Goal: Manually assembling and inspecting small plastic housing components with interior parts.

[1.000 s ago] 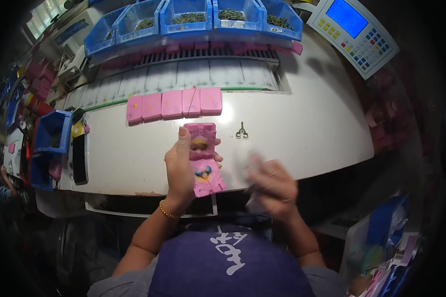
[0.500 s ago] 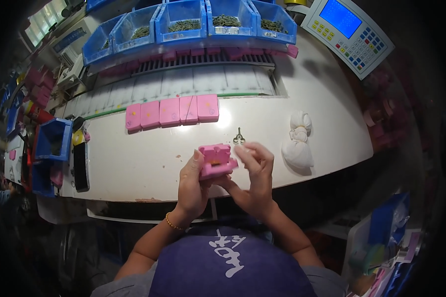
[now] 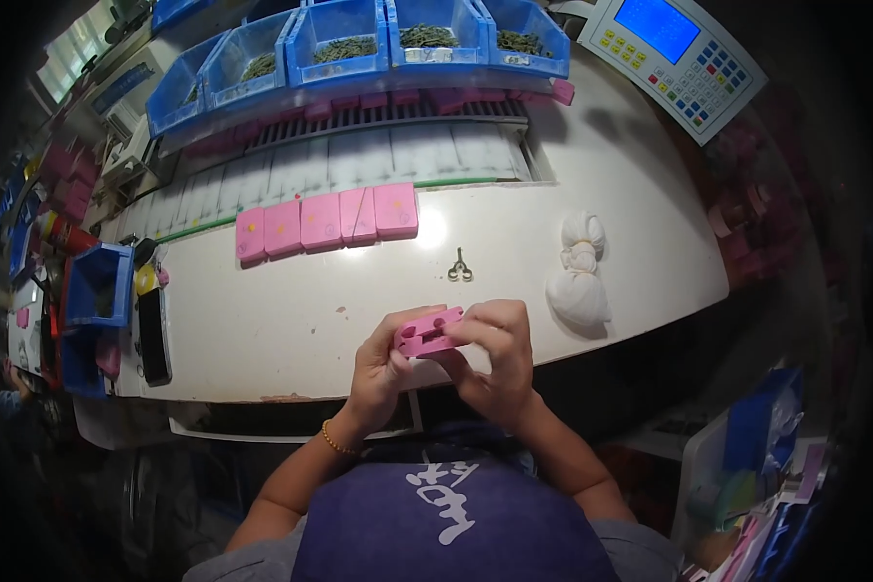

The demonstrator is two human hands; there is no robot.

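And here, just above the near edge of the white smooth-topped table (image 3: 640, 252), both hands are on the pink, rubbery-looking two-part block (image 3: 429, 333)! The left hand (image 3: 373, 373) grips its left end, fingers curled behind, thumb in front. The right hand (image 3: 500, 364) closes on the other end, fingers bent and narrow, pinching block between fingertips and thumb. A dark gap shows along the edge; whether the halves meet fully, I can't tell. The step looks like seating one half on the other, and the next move would call for even pressure with the edges aligned. Beyond the hands lies a small metal piece with looped ends (image 3: 461, 265); off right, a tied white cloth pouch (image 3: 580, 281).
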